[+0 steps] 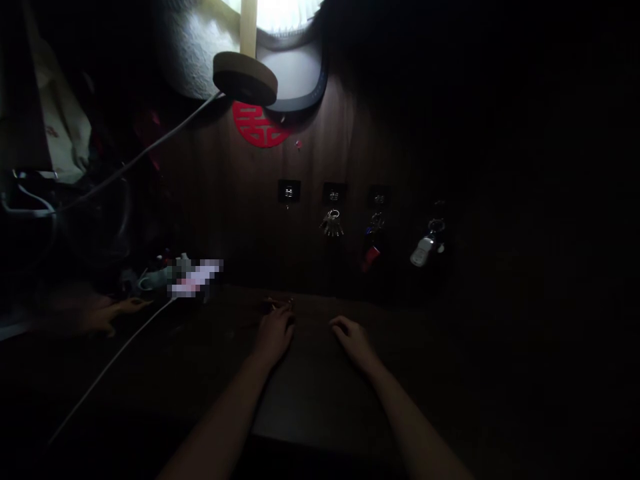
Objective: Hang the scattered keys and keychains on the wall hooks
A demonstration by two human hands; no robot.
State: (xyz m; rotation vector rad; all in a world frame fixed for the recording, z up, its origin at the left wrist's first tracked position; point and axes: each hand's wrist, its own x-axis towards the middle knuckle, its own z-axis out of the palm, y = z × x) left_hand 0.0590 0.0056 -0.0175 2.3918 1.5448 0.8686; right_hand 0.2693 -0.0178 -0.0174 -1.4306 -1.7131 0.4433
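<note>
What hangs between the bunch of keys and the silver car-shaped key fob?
A key ring with a red tag hangs from a black hook, in the head view.

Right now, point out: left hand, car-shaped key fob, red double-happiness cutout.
left hand (pixel 274 338), head view, back of the hand
car-shaped key fob (pixel 423 252), head view, body of the fob
red double-happiness cutout (pixel 260 127), head view, middle of the cutout

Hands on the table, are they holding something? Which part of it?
The right hand holds nothing; it rests curled on the dark table. The left hand is right at a small glinting thing, but it's too dark to tell whether it's held.
</note>
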